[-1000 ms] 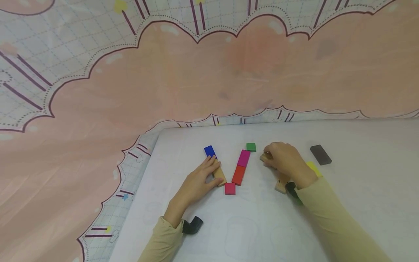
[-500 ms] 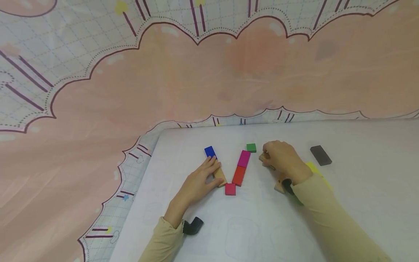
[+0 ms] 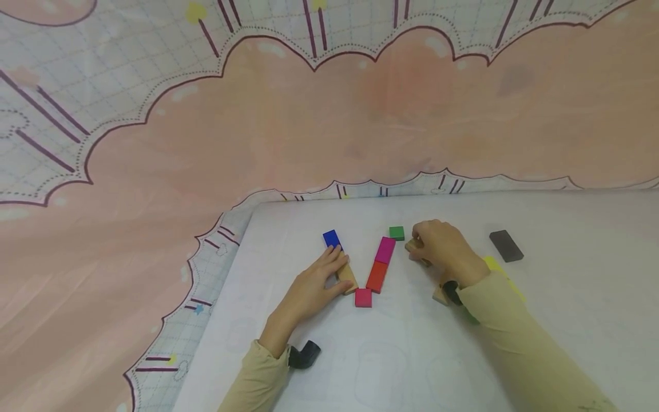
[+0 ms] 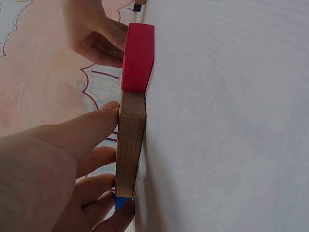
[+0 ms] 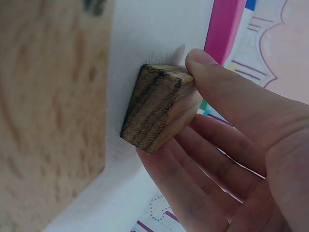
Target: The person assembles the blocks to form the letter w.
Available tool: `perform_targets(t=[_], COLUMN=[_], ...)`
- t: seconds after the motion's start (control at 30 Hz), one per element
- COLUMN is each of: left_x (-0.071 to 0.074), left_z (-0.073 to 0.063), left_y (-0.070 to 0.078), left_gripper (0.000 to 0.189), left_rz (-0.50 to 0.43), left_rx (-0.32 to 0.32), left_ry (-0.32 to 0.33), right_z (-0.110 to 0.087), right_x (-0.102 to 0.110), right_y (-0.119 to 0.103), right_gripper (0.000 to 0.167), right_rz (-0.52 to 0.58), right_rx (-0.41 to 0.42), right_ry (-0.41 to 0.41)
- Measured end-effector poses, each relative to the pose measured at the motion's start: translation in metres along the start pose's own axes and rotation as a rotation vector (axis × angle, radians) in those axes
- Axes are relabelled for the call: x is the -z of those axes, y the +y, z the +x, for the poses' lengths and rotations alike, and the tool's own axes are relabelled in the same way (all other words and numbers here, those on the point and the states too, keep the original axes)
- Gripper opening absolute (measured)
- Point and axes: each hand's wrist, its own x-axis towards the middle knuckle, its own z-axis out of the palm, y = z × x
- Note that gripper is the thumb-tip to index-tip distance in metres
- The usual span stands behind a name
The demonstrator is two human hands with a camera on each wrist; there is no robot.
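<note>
My left hand (image 3: 314, 283) rests its fingertips on a plain wooden block (image 3: 347, 276) and the lower end of the blue block (image 3: 332, 239) joined to it. In the left wrist view the thumb touches the wooden block's side, near the red block (image 4: 138, 58) at its end. My right hand (image 3: 445, 249) pinches a small wooden block (image 5: 161, 104) between thumb and fingers, low over the white surface. One end of that block shows dark, rough grain in the right wrist view. A green block (image 3: 396, 233) sits just left of the right hand.
Magenta (image 3: 385, 250) and orange-red (image 3: 377, 277) blocks form the right arm of a V. Under the right wrist lie another wooden block (image 3: 440, 296) and yellow pieces (image 3: 495, 265), partly hidden. A dark grey block (image 3: 507, 246) lies farther right. A patterned pink cloth (image 3: 329, 126) hangs behind the white tabletop (image 3: 391, 355).
My right hand has shifted slightly left with its small wooden block, closer to the green one. The left hand and the laid-out blocks keep their places.
</note>
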Motion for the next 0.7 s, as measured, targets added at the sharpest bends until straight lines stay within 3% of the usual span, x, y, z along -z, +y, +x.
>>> perform_targets(t=[0.7], left_x=[-0.0001], left_z=[0.0009], left_y=[0.0003], left_gripper=[0.062], left_rz=[0.003], left_rx=[-0.001], left_ry=[0.001], right_z=[0.0062], right_x=[-0.0032], right_y=[-0.0025], right_gripper=[0.037], right_rz=[0.026], right_rx=[-0.040], right_ry=[0.006])
